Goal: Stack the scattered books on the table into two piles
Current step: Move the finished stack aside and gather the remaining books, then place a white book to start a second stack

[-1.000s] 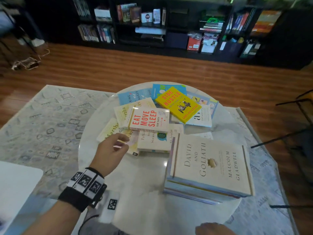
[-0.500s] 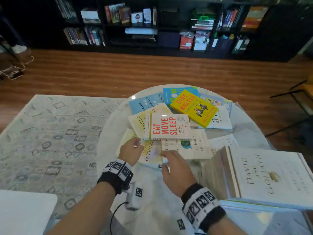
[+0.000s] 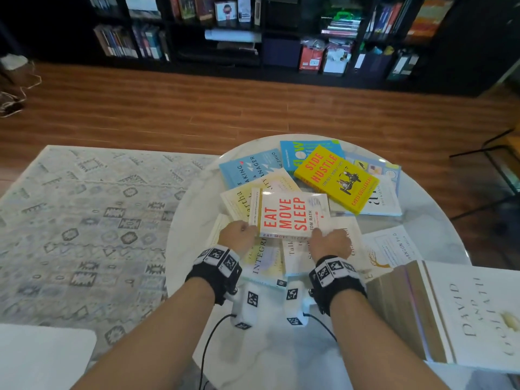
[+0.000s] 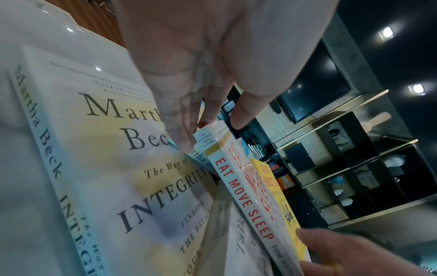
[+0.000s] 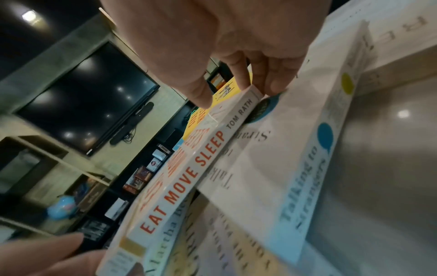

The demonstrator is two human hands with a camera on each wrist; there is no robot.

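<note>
On the round white table (image 3: 281, 350) several books lie overlapping. The white "Eat Move Sleep" book (image 3: 292, 215) tops the near heap, its spine toward me. My left hand (image 3: 247, 228) pinches its near left corner, fingers at the end edge and thumb above (image 4: 208, 119). My right hand (image 3: 318, 235) pinches the near right corner, thumb on the cover (image 5: 236, 82). Under it lie "Integrity" (image 4: 118, 168) and "Talking to Strangers" (image 5: 295, 168). A pile topped by "David and Goliath" (image 3: 464, 319) stands at the near right.
A yellow "Side Hustle" book (image 3: 334, 178) and blue books (image 3: 247, 170) lie at the table's far side. A patterned rug (image 3: 84, 220) covers the floor to the left. Dark bookshelves (image 3: 253, 38) line the back wall, and thin chair legs (image 3: 492, 153) stand right.
My left hand left the "Integrity" book and went to the left corner of "Eat Move Sleep". My right hand came up from below and reached its right corner.
</note>
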